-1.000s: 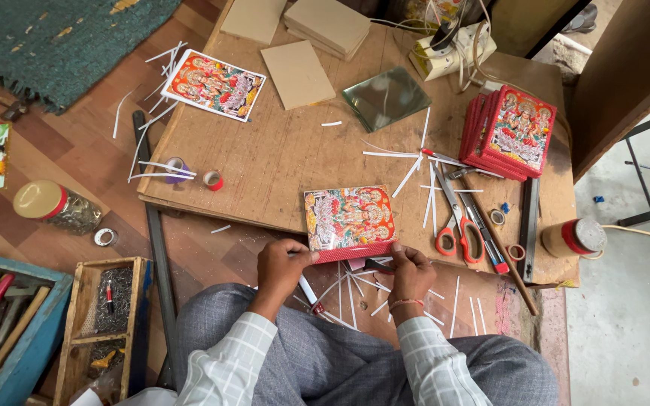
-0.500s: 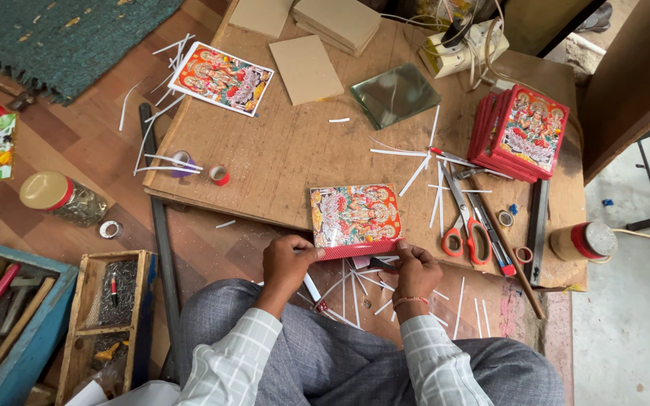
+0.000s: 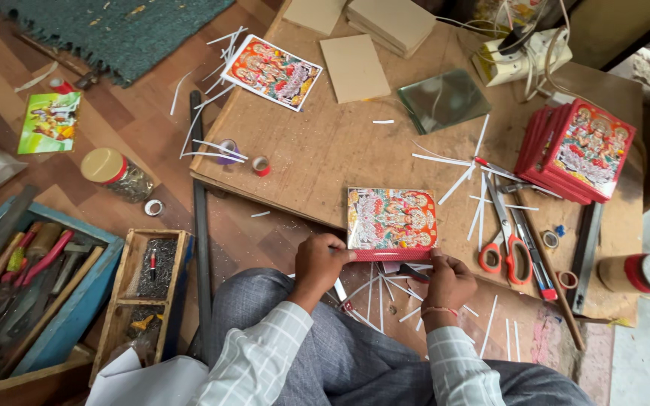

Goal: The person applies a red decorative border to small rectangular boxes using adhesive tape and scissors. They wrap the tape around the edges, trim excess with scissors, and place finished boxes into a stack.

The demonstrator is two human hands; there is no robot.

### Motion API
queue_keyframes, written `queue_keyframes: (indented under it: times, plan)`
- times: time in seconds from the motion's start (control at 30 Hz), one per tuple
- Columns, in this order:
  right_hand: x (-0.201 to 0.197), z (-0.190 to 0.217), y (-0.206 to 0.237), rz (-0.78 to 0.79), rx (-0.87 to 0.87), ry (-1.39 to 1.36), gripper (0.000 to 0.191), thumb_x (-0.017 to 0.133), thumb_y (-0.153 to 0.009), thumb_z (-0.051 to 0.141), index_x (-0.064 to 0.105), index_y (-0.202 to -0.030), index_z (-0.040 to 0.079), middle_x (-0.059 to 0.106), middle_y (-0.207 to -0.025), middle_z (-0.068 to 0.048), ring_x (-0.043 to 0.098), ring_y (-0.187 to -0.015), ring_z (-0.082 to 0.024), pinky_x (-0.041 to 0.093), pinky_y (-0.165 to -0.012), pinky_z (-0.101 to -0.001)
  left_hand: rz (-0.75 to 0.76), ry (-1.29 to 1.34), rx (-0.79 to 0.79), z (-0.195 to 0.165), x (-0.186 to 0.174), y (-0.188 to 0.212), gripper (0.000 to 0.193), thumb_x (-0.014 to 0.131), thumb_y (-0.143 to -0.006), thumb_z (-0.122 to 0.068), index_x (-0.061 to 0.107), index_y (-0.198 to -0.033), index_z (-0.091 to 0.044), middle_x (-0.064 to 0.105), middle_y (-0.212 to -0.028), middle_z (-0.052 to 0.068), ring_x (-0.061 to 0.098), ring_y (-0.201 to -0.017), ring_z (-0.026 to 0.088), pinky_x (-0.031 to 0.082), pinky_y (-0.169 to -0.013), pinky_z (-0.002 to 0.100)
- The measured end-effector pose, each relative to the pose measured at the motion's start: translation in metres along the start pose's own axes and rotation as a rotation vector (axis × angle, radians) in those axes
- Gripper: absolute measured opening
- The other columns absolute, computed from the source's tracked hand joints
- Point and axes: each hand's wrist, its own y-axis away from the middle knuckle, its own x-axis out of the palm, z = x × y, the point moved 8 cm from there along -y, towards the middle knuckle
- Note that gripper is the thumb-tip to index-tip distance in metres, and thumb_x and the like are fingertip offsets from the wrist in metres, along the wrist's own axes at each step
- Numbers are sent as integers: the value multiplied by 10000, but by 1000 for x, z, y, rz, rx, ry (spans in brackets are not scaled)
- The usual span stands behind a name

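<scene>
Left hand (image 3: 323,259): closed on the near left corner of the framed picture (image 3: 392,223), fingers curled along its red lower edge.
Right hand (image 3: 448,281): pinching the near right corner of the framed picture, thumb on the red edge; thin band at the wrist.
Framed picture: colourful print with a red border, lying flat at the near edge of the counter (image 3: 340,150), lower edge overhanging toward the lap.
Scissors (image 3: 502,240): red-handled, just right of the framed picture, blades pointing away.
Stack of red frames (image 3: 577,150): right of and beyond the framed picture, well apart from it.
Glass pane (image 3: 444,100): beyond the framed picture, near the counter's far side.
Cardboard backing (image 3: 354,68): beyond the framed picture, left of the glass pane.
Loose print (image 3: 272,71): far left corner of the counter, well beyond the framed picture.
White paper strips (image 3: 460,180): scattered right of the framed picture and on the floor below it.
Tape rolls (image 3: 244,156): left of the framed picture, near the counter's left edge.
Red-capped jar (image 3: 636,273): far right of the framed picture, past the scissors.
Wooden tool tray (image 3: 148,289): on the floor, left of the framed picture and below the counter edge.
Blue toolbox (image 3: 31,293): further left than the wooden tool tray.
</scene>
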Motion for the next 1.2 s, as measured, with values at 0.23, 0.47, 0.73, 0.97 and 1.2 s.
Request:
queue_keyframes:
  times: [0.23,0.47,0.73,0.97,1.2]
  plan:
    - [-1,3,3,-5,-16,-2,177,816,-859,86,696,-816,-37,657,-712,-39,567,-597,-102,451,-548,-246,11,35,-48,-2,-1,-2,238,866,-725,-287,795,-795,-71,762,-740,122,743,-674,259,555,-646,392]
    - [-1,2,1,-1,-26,-1,190,816,-867,90,688,-814,-40,666,-718,-43,574,-595,-102,456,-543,-240,5,34,-31,-3,-1,-4,234,862,-731,-292,802,-790,-74,763,-739,125,740,-677,258,551,-647,386]
    - [-1,0,0,-7,-27,5,184,818,-866,86,693,-811,-37,677,-736,-49,589,-609,-98,476,-550,-236,3,22,-21,-3,-1,-5,233,857,-733,-299,807,-788,-78,766,-755,119,741,-701,262,554,-663,395]
    - [-1,0,1,-16,-9,-17,191,826,-854,77,690,-816,-52,652,-713,-50,568,-595,-111,446,-536,-251,19,43,-62,0,-1,-5,216,852,-732,-289,813,-806,-91,778,-767,109,756,-703,249,564,-672,378]
    - [-1,3,2,-9,-38,12,184,818,-863,90,699,-812,-41,664,-714,-46,577,-594,-104,458,-543,-243,22,59,-68,-1,-1,-5,217,850,-730,-280,811,-803,-79,780,-761,104,761,-707,242,566,-674,376]
